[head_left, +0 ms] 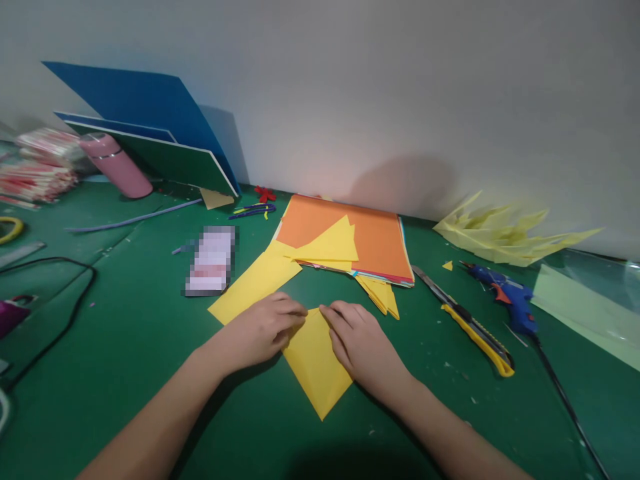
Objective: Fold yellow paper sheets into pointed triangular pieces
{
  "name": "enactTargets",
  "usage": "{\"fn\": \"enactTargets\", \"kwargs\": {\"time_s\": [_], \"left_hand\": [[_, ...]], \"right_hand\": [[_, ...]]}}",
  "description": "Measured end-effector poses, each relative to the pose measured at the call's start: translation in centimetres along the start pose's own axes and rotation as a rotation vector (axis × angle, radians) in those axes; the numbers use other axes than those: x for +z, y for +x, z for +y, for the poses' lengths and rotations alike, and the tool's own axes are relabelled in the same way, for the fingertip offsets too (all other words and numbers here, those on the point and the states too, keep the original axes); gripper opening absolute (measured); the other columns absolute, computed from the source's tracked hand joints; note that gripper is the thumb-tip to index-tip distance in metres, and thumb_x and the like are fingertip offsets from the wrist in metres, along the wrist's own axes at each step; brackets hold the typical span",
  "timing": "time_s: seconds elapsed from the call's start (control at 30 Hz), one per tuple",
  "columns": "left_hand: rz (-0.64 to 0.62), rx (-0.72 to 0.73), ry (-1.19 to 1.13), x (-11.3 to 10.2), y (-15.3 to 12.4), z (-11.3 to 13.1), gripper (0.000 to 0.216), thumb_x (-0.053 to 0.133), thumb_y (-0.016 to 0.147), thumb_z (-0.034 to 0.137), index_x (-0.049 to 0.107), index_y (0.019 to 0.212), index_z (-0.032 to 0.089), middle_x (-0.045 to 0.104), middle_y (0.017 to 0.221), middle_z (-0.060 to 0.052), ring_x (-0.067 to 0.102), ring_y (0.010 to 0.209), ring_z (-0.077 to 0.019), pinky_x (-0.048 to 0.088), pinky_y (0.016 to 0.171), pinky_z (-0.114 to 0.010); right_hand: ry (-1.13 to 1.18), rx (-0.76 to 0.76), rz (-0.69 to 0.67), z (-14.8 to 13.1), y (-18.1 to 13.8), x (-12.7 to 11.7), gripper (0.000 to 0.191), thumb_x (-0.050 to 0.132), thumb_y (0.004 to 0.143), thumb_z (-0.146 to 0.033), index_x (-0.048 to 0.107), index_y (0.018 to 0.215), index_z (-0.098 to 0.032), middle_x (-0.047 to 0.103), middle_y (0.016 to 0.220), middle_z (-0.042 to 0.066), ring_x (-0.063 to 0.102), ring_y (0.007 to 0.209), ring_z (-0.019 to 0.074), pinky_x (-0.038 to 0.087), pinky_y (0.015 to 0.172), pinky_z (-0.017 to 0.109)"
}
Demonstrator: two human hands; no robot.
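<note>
- The yellow sheet [317, 373] is laid on the bench [270, 440] between the forearms, with one corner pointed toward the wearer.
- Its upper edges are held by the left hand [273, 327] and the right hand [357, 340], the fingers of each drawn together and curled.
- It is judged to be very light, thin and easily creased or torn; it is best taken by the edges and pressed flat.
- The sheet's sides are partly covered by the hands; the grip underneath cannot be made out.
- The phone-like object [210, 260] is blurred by pixelation; the purple tool [13, 315] is cut off at the left.
</note>
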State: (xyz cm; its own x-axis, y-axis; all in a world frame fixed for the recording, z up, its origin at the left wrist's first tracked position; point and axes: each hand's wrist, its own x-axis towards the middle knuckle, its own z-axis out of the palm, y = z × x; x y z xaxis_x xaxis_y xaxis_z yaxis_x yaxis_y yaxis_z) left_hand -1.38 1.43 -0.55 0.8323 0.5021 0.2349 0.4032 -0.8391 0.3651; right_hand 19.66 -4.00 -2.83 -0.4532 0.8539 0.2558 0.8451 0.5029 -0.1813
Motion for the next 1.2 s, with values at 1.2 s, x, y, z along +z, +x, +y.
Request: {"fn": "enactTargets", "kwargs": {"time_s": [1.2], "left_hand": [[0.013,-0.142,0.190,-0.3,-0.3,0.6,0.036,0.037,0.072,-0.004,0.067,0.067,0.015,0.068,0.071,-0.005,0.061,0.069,-0.0176,0.050,0.065,-0.029]], "right_hand": [[-0.103,-0.003,0.038,0.0,0.0,0.8,0.037,0.038,0.090,-0.012,0.055,0.122,-0.009,0.062,0.108,0.016,0.056,0.093,0.0263,0.050,0.077,0.040]]}}
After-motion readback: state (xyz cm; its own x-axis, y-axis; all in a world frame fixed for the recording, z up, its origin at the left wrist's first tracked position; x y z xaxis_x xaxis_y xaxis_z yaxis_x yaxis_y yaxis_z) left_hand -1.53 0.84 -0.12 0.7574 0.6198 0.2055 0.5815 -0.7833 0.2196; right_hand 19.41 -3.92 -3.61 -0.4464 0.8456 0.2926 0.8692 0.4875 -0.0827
